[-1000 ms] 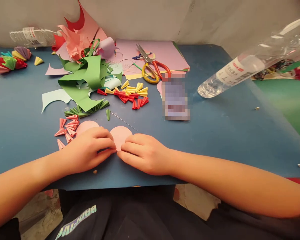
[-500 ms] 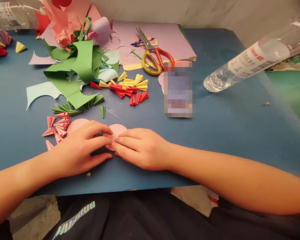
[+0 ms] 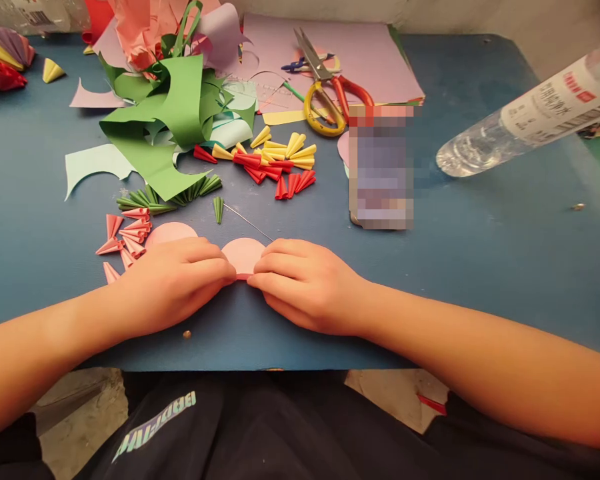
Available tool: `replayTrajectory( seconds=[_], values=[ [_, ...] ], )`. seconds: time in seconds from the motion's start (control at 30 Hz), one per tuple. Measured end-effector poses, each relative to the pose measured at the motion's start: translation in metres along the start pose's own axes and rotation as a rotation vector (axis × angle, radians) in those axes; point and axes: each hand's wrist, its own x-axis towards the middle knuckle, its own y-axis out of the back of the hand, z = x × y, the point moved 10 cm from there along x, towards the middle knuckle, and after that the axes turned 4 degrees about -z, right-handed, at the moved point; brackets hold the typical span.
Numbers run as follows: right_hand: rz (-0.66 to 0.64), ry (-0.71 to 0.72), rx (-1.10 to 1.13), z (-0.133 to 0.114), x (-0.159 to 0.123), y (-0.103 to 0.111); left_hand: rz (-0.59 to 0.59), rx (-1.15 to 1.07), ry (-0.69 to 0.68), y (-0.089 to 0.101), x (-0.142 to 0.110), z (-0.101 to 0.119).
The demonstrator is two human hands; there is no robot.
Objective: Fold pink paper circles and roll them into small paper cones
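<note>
Between my two hands is a pink paper circle [image 3: 243,256], its near edge bent up into a narrow fold. My left hand [image 3: 187,277] pinches the left end of that fold, and my right hand [image 3: 310,283] pinches the right end. Partly under my left hand lies another pink paper circle [image 3: 171,232]. Pink paper cones [image 3: 135,230] are scattered just left of it. A thin needle [image 3: 247,221] runs from a single green paper cone [image 3: 219,209] toward my right fingers.
Red cones [image 3: 267,167], yellow cones [image 3: 300,150] and green cones [image 3: 150,200] lie beyond my hands. Green paper scraps [image 3: 180,100] pile up behind. Scissors [image 3: 337,93] rest on lilac sheets [image 3: 375,60]. A phone-like blurred object [image 3: 381,173] and a water bottle [image 3: 510,130] are to the right.
My left fingers, spread before, have closed on the pink circle. Its near edge is now folded up, and my hands sit slightly farther apart. The whole view has shifted a little.
</note>
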Motion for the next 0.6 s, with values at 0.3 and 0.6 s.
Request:
replayTrajectory(
  seconds=[0.3, 0.6],
  values=[
    [-0.017, -0.089, 0.039, 0.006, 0.001, 0.005, -0.015, 0.091, -0.031, -0.001, -0.001, 0.006],
    [-0.051, -0.086, -0.041, 0.003, -0.001, 0.001, -0.038, 0.141, -0.047, -0.001, 0.006, 0.012]
  ],
)
